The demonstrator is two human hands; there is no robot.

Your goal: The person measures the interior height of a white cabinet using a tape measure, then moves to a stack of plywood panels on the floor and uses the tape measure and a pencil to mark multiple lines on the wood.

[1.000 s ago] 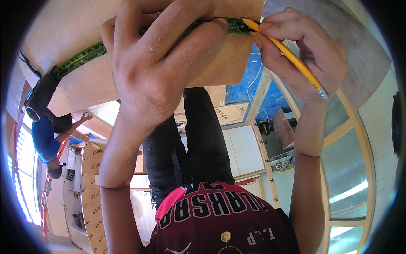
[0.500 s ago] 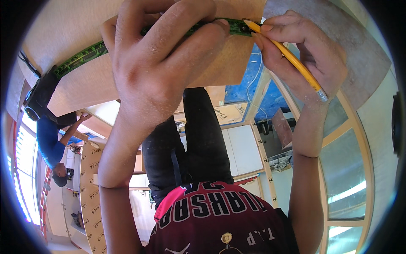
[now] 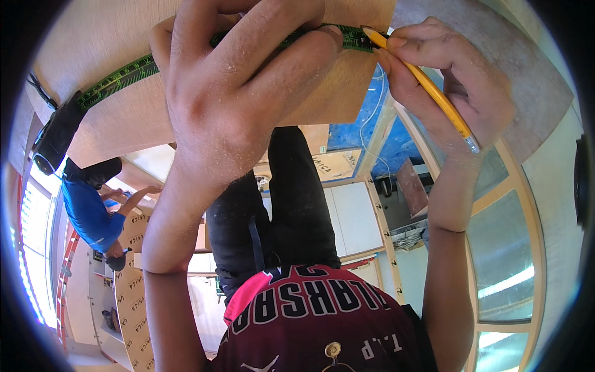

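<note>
A green-and-black tape measure [image 3: 121, 80] is stretched over a light wooden board [image 3: 124, 133], its dark case [image 3: 57, 133] at the board's left end. My left hand [image 3: 226, 102] lies across the blade, fingers bent and pressed on it, hiding its middle stretch. In my right hand [image 3: 462, 71], a yellow pencil [image 3: 437, 93] is pinched between thumb and fingers. Its sharpened point meets the blade's right end, by the board's edge. The eraser end slants down toward my wrist.
At the left, a person in a blue shirt [image 3: 93, 211] works near a red ladder [image 3: 64, 285]. A grey-brown rounded panel [image 3: 527, 87] stands beyond my right hand. Below it are wood-framed glass panes [image 3: 502, 242]. Blue sheeting [image 3: 347, 137] and white cabinet doors [image 3: 356, 217] show lower down.
Both hands and the pencil have shifted very slightly right, with the pencil still at the blade's end. The person in blue has moved right, arms now stretched toward a panel.
</note>
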